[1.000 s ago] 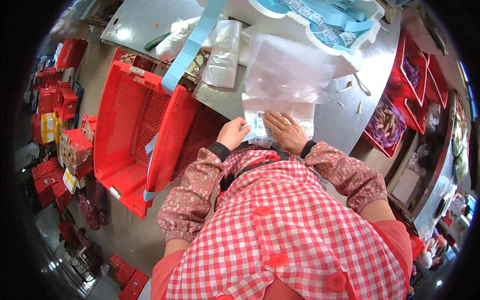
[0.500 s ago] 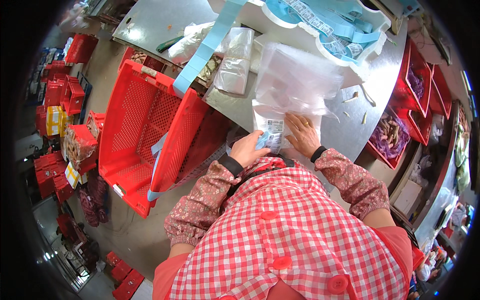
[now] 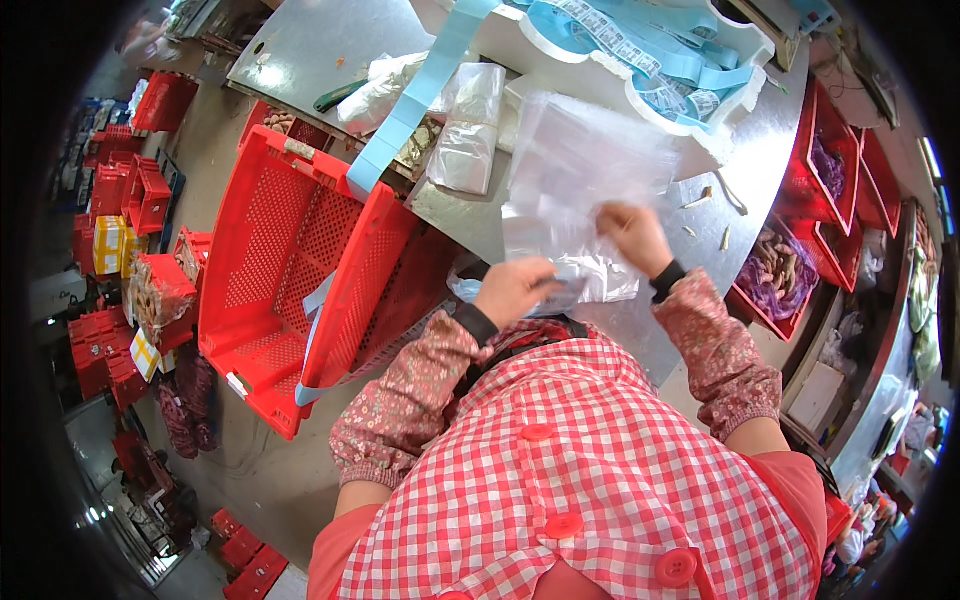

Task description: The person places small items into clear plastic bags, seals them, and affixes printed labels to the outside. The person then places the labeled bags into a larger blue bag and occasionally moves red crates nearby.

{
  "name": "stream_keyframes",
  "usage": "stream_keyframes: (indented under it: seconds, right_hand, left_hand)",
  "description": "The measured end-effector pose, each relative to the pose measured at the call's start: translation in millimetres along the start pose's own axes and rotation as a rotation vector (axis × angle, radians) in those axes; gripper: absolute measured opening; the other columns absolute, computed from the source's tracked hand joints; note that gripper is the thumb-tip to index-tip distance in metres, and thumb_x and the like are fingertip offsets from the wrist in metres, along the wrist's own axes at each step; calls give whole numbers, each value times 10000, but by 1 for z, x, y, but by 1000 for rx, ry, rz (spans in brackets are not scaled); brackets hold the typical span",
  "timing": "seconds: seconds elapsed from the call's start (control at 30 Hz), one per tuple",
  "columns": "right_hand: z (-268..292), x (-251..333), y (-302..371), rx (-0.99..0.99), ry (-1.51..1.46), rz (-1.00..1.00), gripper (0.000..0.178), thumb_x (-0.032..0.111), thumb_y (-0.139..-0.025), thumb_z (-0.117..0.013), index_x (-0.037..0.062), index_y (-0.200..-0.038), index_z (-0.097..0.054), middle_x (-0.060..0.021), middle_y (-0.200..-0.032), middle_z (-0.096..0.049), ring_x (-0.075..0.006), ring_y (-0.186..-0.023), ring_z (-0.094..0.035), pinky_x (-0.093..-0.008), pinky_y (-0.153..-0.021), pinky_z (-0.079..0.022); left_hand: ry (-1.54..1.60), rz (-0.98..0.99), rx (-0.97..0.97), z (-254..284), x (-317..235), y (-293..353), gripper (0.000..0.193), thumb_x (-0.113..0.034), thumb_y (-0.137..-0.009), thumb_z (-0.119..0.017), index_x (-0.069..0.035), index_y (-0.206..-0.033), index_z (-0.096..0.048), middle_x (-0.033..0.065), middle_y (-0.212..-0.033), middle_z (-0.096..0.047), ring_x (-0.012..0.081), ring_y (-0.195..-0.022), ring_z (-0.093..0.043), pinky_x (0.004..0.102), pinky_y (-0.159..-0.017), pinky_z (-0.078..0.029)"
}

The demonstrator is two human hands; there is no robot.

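Observation:
A stack of clear plastic bags (image 3: 590, 150) lies on the metal table, its near part wrinkled and shiny (image 3: 608, 278). Over the near left edge of that plastic is my left hand (image 3: 512, 292), its fingers smeared by motion. My right hand (image 3: 640, 240) is raised at the right side of the bags with its fingers curled in; whether a bag's edge is pinched there cannot be made out. Beside my left wrist a bit of light blue material (image 3: 465, 288) shows under clear plastic. A long light blue label strip (image 3: 415, 95) runs from the far side down over the red crate.
The red perforated crate (image 3: 270, 250) leans at the table's left edge. A banded bundle of clear bags (image 3: 470, 130) lies left of the stack. Beyond it, a white foam box (image 3: 590, 75) holds blue label strips (image 3: 680, 65). Red crates (image 3: 830, 160) line the right.
My right hand has lifted from lying flat and curled its fingers, moving slightly right. My left hand has shifted a little right. The printed labels on the near bag no longer show; shiny plastic does.

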State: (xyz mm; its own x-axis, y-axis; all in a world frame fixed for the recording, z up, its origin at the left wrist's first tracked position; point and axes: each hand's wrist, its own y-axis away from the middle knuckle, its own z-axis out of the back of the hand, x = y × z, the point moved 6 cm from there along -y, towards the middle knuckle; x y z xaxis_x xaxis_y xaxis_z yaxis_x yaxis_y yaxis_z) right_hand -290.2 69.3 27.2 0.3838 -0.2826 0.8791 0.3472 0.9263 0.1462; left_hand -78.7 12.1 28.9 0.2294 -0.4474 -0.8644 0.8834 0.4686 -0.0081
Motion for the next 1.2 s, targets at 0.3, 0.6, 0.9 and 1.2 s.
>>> stream_keyframes:
  seconds: [0.3, 0.6, 0.9, 1.2]
  right_hand:
    - [-48, 63, 35, 203, 246, 517, 295, 163, -887, -680, 93, -1173, -657, -118, -1177, -664, -333, -1040, -641, -447, -877, -516]
    - [-101, -28, 57, 316, 719, 504, 622, 210, -963, -545, 64, -1530, -334, -81, -1606, -326, -216, -1501, -265, -429, -1223, -214]
    - [-98, -33, 60, 359, 840, 431, 686, 193, -928, -569, 70, -1548, -302, -74, -1627, -286, -205, -1515, -230, -427, -1238, -168]
    - [-98, -28, 61, 319, 804, 445, 720, 195, -912, -591, 77, -1554, -289, -67, -1622, -289, -204, -1510, -238, -424, -1233, -176]
  left_hand:
    - [-302, 387, -118, -20, 95, -20, 295, -313, -888, -678, -20, -894, -639, 215, -856, -671, 424, -855, -639, 512, -715, -487]
    - [-119, 570, 126, 13, 93, 23, 272, -265, -906, -671, 4, -916, -632, 238, -835, -665, 423, -837, -650, 487, -719, -500]
    - [-457, 355, 44, -10, 30, 19, 401, -277, -839, -735, -37, -1081, -524, 174, -755, -671, 409, -752, -667, 493, -641, -513]
    - [-307, 351, 31, -14, 45, 1, 444, -401, -827, -728, 4, -971, -617, 236, -968, -668, 425, -885, -639, 495, -759, -496]
